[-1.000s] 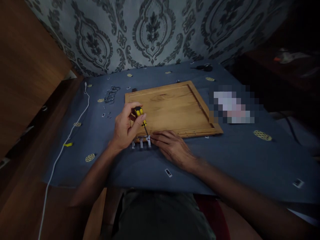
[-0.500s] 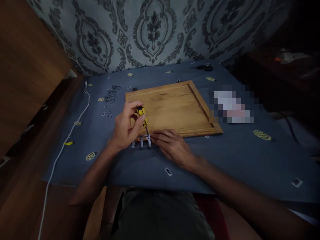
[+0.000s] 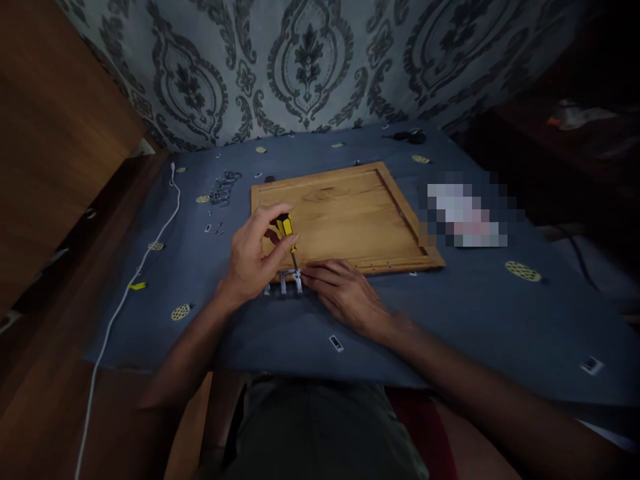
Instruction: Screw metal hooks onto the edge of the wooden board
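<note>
My left hand (image 3: 255, 250) is closed around the yellow-and-black handle of a screwdriver (image 3: 286, 227), thumb on one side and fingers on the other. Its shaft slants down to a metal hook (image 3: 299, 283) at the near edge of a framed wooden board (image 3: 345, 220). My right hand (image 3: 347, 297) lies over that edge, fingers bent together, the fingertips pressed against the hook's right side. Two more metal hooks (image 3: 283, 284) hang from the same edge to the left. The screw under the screwdriver's tip is too small to make out.
Loose metal hooks (image 3: 225, 187) and several small screws (image 3: 218, 229) lie left of the board on the blue patterned cloth (image 3: 450, 320). A white cable (image 3: 120, 303) runs down the left side. A dark object (image 3: 410, 136) rests at the back; a blurred item (image 3: 467, 213) lies on the right.
My left thumb and fingers have shifted slightly on the screwdriver handle, which looks turned a little. My right hand stays in place at the hook.
</note>
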`<state>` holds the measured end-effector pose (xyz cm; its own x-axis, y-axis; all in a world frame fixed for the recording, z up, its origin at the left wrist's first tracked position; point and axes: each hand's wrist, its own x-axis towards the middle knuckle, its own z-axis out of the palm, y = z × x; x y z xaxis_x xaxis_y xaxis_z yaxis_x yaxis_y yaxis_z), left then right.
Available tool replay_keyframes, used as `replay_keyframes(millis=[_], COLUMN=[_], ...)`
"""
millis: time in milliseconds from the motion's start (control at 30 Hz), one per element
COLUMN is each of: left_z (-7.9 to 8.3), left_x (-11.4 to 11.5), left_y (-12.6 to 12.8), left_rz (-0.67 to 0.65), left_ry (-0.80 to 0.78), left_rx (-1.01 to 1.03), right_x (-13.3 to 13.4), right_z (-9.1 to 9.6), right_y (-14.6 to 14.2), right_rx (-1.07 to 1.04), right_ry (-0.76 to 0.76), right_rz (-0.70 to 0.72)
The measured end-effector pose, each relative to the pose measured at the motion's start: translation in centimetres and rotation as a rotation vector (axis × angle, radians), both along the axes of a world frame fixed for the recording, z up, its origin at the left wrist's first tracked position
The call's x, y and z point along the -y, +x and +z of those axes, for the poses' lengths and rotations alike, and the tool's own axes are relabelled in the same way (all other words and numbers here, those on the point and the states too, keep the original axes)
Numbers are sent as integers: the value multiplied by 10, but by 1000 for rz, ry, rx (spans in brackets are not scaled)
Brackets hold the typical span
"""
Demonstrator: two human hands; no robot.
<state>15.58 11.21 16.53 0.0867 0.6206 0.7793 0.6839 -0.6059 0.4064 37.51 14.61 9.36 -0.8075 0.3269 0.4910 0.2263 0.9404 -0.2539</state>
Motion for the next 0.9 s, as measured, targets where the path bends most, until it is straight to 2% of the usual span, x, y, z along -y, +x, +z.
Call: replay_keyframes(millis=[200, 433, 633, 900], left_z=[-4, 3, 6, 3], left_x=[0, 0, 1, 0], left_y=[-1, 2, 1, -2], left_rz=[5, -32, -37, -5], left_ry=[-54, 42, 8, -9], left_rx=[37, 29, 23, -7], right_x=[-1, 0, 2, -2], right_z=[-1, -3, 2, -1], right_y=[0, -1, 0, -1], right_rx=[-12, -12, -12, 31], right_ry=[16, 37, 119, 137], right_rz=[3, 2, -3, 5])
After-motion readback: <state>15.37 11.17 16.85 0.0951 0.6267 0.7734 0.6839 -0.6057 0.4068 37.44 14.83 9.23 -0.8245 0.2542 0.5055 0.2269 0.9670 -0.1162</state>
